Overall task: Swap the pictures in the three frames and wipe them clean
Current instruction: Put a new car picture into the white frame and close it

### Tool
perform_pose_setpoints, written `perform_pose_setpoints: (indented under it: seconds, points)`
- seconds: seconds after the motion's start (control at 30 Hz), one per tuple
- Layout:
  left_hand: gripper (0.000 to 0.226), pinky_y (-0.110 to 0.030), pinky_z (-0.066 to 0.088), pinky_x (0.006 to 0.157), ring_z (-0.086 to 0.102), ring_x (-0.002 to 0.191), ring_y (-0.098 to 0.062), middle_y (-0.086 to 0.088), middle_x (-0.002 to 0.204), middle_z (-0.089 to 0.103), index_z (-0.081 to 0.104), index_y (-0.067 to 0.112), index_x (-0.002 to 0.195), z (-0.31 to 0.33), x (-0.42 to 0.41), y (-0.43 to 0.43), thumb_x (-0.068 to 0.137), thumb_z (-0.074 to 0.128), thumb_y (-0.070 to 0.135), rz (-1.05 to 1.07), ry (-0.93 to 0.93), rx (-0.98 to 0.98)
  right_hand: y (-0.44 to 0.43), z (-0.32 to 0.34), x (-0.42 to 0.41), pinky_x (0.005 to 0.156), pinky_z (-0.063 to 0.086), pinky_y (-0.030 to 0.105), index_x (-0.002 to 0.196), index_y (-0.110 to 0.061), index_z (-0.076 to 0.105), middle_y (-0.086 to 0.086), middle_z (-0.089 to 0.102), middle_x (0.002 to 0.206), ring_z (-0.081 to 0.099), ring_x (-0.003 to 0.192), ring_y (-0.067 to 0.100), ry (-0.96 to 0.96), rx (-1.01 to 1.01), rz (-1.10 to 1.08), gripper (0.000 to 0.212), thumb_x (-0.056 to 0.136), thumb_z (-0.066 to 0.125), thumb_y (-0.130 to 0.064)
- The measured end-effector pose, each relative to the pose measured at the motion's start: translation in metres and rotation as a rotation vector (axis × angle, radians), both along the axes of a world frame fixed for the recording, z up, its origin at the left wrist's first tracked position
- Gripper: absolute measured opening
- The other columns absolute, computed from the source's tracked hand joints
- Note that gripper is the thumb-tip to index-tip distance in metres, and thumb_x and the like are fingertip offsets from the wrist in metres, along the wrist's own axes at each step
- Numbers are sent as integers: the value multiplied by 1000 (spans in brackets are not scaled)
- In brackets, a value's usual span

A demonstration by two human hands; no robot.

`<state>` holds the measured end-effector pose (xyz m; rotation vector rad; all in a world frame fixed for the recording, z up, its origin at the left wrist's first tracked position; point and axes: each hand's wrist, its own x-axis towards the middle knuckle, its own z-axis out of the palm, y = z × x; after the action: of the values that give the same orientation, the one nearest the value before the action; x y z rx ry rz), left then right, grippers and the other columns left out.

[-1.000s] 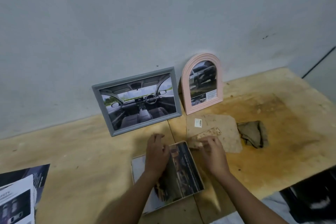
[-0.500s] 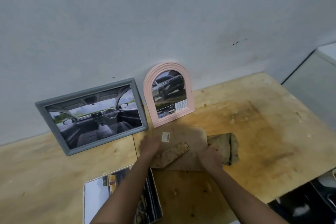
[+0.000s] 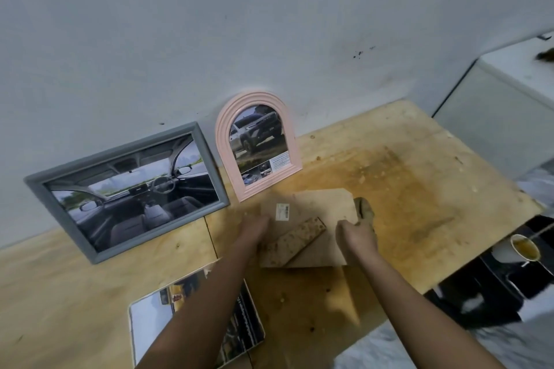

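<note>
Backing board (image 3: 317,211), strut facing up: I see my left hand (image 3: 254,229) and right hand (image 3: 358,237) gripping its opposite edges, cloth (image 3: 364,210) just beyond.

Dim, flat, cool light. Soft overall, motion blur on both hands. Wide-angle bend at the edges. Faint shadows on the worktop (image 3: 419,177).

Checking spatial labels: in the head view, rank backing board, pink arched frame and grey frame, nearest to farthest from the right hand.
1. Backing board, in the right hand's grip.
2. Pink arched frame, upright at the wall behind.
3. Grey frame, far left against the wall.
</note>
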<state>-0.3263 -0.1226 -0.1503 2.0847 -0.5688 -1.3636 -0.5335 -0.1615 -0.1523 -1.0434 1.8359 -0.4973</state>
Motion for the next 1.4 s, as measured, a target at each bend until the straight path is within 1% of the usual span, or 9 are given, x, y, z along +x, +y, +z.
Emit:
perform_pose_setpoints:
  seconds: [0.1,0.2,0.27,0.4,0.63,0.8,0.93,1.2,1.4]
  points:
    - [31,-27,43,70,52,94,-18,-7,113,54,52,8,117,5,-10,4,98,42,31,-52,-41,-92,6,10,-12,47,36,24,144,-38,24,4,56,103,52,64,17,-20,-146,-21,67,87,50,-15]
    - [23,-32,45,71,53,82,-17,-6,97,57,56,13,98,13,-9,20,98,40,28,-45,-105,-167,30,16,-12,51,34,27,117,-10,52,11,57,86,50,63,24,7,-169,-78,31,86,55,-15]
    - [21,-34,44,71,51,78,-19,-8,89,57,57,14,86,17,4,43,95,40,23,-3,-157,-209,51,14,0,55,35,31,92,-7,45,8,49,73,48,64,25,-28,-156,-84,17,85,58,-14]
    - [17,-28,37,60,49,77,-20,-10,87,56,55,10,88,18,44,97,94,40,14,120,-256,-233,87,17,41,64,40,31,104,-14,41,2,51,88,53,84,24,-79,-121,35,29,85,62,-16]
    - [14,-30,39,66,55,84,-25,-12,97,63,61,10,93,-4,103,205,92,47,13,299,-339,-154,135,12,107,56,39,29,104,-11,43,0,52,90,51,81,16,-83,-102,412,27,84,62,-14]
    - [21,-30,43,63,55,81,-22,-9,92,62,65,5,102,-8,109,254,89,48,7,391,-372,-147,161,7,136,53,34,21,103,-10,48,5,51,100,47,77,10,81,-170,609,24,82,61,-13]
    - [24,-30,44,77,57,95,-26,-12,104,61,61,5,109,-20,104,275,87,52,9,414,-379,-131,179,-3,136,71,44,33,114,-10,45,5,43,109,49,94,22,308,-197,741,36,87,59,-29]
    - [25,-34,45,86,57,97,-29,-15,102,60,66,2,107,-23,101,279,84,58,8,339,-449,-156,190,3,138,79,46,33,115,-18,47,3,50,115,45,113,22,716,-380,820,41,92,42,-51]
    - [35,-32,39,96,50,109,-28,-15,116,50,59,2,118,-23,101,283,83,61,8,298,-450,-144,193,-8,134,84,44,36,118,-16,47,8,46,118,48,108,26,584,-339,765,43,90,50,-48]
